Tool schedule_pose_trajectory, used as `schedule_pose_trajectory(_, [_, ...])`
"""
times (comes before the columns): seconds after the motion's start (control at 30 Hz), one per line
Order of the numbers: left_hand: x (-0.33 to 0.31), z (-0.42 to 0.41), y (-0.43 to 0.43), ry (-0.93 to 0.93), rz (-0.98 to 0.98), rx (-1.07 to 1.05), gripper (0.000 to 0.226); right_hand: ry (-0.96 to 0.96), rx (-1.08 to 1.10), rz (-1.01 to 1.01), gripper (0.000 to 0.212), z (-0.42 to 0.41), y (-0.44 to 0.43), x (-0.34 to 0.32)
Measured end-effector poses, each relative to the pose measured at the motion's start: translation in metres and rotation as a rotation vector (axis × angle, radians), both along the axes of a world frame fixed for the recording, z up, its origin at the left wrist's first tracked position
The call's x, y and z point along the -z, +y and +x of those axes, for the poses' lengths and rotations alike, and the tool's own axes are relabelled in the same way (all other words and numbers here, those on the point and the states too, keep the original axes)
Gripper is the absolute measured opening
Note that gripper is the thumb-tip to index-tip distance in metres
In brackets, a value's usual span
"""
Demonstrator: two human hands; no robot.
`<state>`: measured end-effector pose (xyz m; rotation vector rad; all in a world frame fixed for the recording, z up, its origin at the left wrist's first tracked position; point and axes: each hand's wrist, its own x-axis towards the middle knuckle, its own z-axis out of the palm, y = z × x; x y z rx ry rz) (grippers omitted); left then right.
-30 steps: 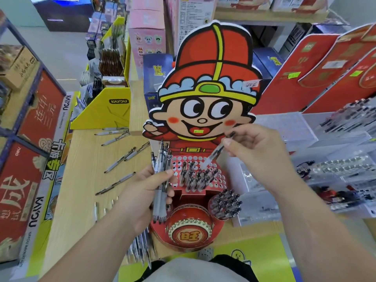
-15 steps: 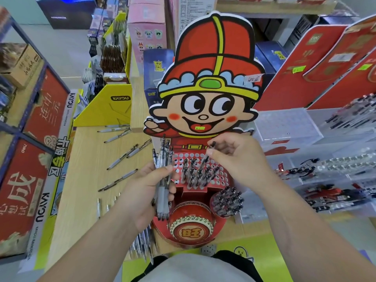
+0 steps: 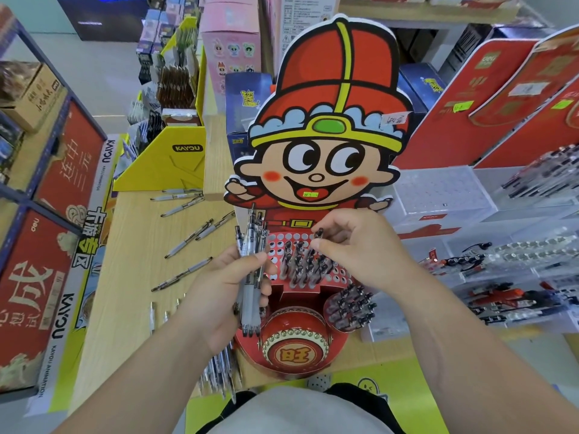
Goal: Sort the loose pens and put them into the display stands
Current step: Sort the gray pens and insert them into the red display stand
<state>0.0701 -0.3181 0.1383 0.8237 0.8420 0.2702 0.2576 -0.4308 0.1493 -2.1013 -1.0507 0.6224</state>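
Within right hand (image 3: 360,252), half-hidden pen (image 3: 319,233)

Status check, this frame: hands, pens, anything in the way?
Left hand grips pen bundle. Right hand pinches one pen at the stand. Loose pens on table; nothing blocking the holes.

Head view, sole entry. Mounted on your head, wide-angle, facing forward and steeply down. Range: near; your forearms enter from the bottom edge, left hand (image 3: 225,286) and right hand (image 3: 360,252) sit just below mid-frame. Beyond your fingers (image 3: 336,222): cartoon display stand (image 3: 329,120), upright, filling the centre. Left of your fingers: wooden table (image 3: 134,252). Right of them: clear trays (image 3: 438,192).
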Motion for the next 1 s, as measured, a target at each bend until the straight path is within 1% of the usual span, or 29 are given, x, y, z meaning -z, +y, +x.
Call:
schedule_pose_trajectory(0.13, [0.0, -0.001, -0.001, -0.002, 0.003, -0.001, 0.015, -0.015, -0.047, -0.095, 0.009, 0.0, 0.005, 0.0])
schedule_pose_trajectory(0.3, [-0.003, -0.002, -0.002, -0.014, 0.0, -0.006, 0.02, -0.018, -0.039, -0.16, 0.013, -0.001, 0.009, 0.002])
schedule_pose_trajectory(0.47, [-0.003, -0.005, -0.002, -0.025, -0.009, 0.005, 0.018, -0.016, -0.044, -0.145, 0.012, 0.0, 0.005, -0.004])
schedule_pose_trajectory(0.67, [-0.002, -0.007, -0.002, -0.023, -0.028, 0.026, 0.034, -0.115, -0.09, -0.178, 0.014, -0.005, 0.006, -0.007])
schedule_pose_trajectory(0.8, [-0.002, -0.008, -0.001, -0.036, -0.042, 0.031, 0.037, -0.16, -0.107, -0.21, 0.016, -0.007, 0.009, -0.006])
schedule_pose_trajectory(0.93, [-0.007, -0.008, -0.004, -0.043, -0.012, 0.053, 0.036, -0.17, -0.127, -0.25, 0.019, -0.006, 0.009, -0.011])
schedule_pose_trajectory(1.0, [-0.01, -0.009, -0.006, -0.044, 0.014, 0.092, 0.032, -0.106, -0.101, -0.198, 0.022, -0.006, 0.007, -0.017])
